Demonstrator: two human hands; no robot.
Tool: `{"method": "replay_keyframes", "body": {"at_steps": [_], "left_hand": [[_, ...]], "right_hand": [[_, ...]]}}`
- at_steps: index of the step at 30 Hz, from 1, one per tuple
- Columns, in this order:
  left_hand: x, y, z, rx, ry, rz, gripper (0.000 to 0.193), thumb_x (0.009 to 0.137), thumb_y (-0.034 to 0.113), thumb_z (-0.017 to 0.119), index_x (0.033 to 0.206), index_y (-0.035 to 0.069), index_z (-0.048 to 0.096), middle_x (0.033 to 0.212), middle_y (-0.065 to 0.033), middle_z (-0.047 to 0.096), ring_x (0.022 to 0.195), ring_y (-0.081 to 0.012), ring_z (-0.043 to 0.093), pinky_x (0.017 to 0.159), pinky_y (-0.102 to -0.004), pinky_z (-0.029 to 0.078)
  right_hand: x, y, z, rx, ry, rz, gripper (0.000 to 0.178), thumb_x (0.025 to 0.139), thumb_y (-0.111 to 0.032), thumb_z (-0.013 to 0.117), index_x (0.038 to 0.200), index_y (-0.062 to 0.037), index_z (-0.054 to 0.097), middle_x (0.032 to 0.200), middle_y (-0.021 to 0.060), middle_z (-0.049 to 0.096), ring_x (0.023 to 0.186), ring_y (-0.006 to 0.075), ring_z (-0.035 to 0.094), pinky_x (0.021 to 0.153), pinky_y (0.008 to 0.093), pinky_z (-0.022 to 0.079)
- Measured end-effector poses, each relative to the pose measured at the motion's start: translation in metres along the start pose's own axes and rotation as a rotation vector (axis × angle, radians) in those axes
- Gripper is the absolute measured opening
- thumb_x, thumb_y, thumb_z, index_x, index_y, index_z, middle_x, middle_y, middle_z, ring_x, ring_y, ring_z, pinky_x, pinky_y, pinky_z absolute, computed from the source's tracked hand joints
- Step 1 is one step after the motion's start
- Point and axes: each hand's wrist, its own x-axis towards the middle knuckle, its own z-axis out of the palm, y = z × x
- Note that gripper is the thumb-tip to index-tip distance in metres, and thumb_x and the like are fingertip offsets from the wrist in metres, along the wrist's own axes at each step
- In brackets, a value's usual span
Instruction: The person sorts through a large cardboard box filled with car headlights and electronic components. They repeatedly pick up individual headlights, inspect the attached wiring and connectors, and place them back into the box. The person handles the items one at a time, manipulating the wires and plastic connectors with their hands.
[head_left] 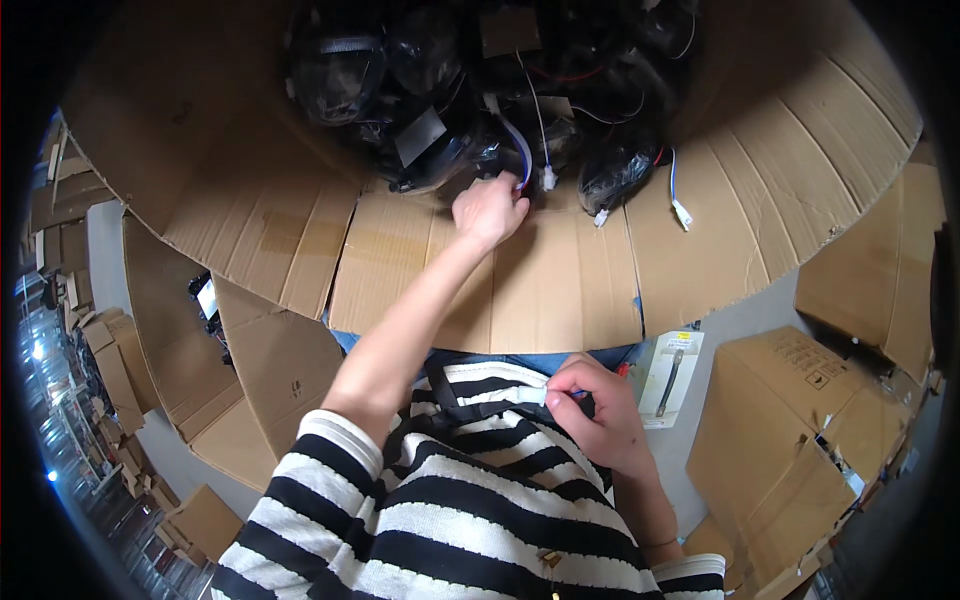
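My left hand (487, 212) reaches over the inner flap of a large open cardboard box. Its fingers are closed around the lower end of a blue and white cable (524, 152), and the fingertips are partly hidden. Dark parts in clear plastic bags (615, 175) lie heaped beyond it. Beside the hand hangs a thin white wire with a white connector (548, 178). At my waist, in front of my striped shirt, my right hand (605, 415) pinches a small pale connector-like piece (531, 395); a bit of dark blue wire shows by the fingers.
The box's bent flap (480, 285) spans the space before me. More white connectors (683, 215) rest on it to the right. Below are a closed carton (775, 450) on the right, an open carton (275, 365) on the left, and a packaged black strip (672, 380) near my right hand.
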Motion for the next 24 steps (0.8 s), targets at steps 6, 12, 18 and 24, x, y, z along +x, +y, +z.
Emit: {"method": "replay_keyframes", "body": {"at_steps": [6, 12, 18, 24], "left_hand": [[-0.054, -0.038, -0.028, -0.178, 0.410, 0.498, 0.020, 0.075, 0.022, 0.059, 0.087, 0.006, 0.057, 0.082, -0.0065, 0.058, 0.079, -0.0206, 0.054, 0.074, -0.0316, 0.042], [-0.114, -0.006, -0.048, -1.135, -0.082, 0.213, 0.020, 0.090, 0.018, 0.039, 0.094, 0.001, 0.050, 0.080, -0.0042, 0.053, 0.075, -0.0105, 0.051, 0.072, -0.0237, 0.041], [-0.148, 0.012, -0.086, -1.046, -0.212, 0.304, 0.035, 0.091, 0.021, 0.032, 0.119, 0.000, 0.037, 0.076, -0.0028, 0.047, 0.059, -0.0070, 0.039, 0.056, -0.0185, 0.035], [-0.162, 0.016, -0.110, -0.840, -0.240, 0.544, 0.034, 0.088, 0.017, 0.038, 0.118, 0.001, 0.040, 0.089, -0.0093, 0.050, 0.072, -0.0145, 0.048, 0.067, -0.0248, 0.040]], "right_hand": [[0.004, -0.001, 0.002, -0.021, -0.045, 0.016, 0.001, 0.072, -0.001, 0.054, 0.072, -0.0001, 0.053, 0.068, 0.0065, 0.051, 0.064, 0.0157, 0.047, 0.059, 0.0243, 0.038], [0.006, -0.002, 0.004, -0.053, -0.045, 0.006, 0.002, 0.071, -0.001, 0.054, 0.073, 0.0001, 0.053, 0.069, 0.0067, 0.050, 0.062, 0.0147, 0.046, 0.056, 0.0237, 0.038], [0.001, -0.011, 0.004, -0.106, -0.060, -0.007, 0.004, 0.070, 0.000, 0.056, 0.072, -0.0010, 0.052, 0.065, 0.0064, 0.048, 0.059, 0.0150, 0.044, 0.053, 0.0246, 0.036], [-0.006, -0.032, -0.002, -0.144, -0.041, -0.136, 0.004, 0.069, 0.001, 0.054, 0.072, -0.0010, 0.053, 0.064, 0.0066, 0.047, 0.059, 0.0195, 0.044, 0.053, 0.0278, 0.035]]}}
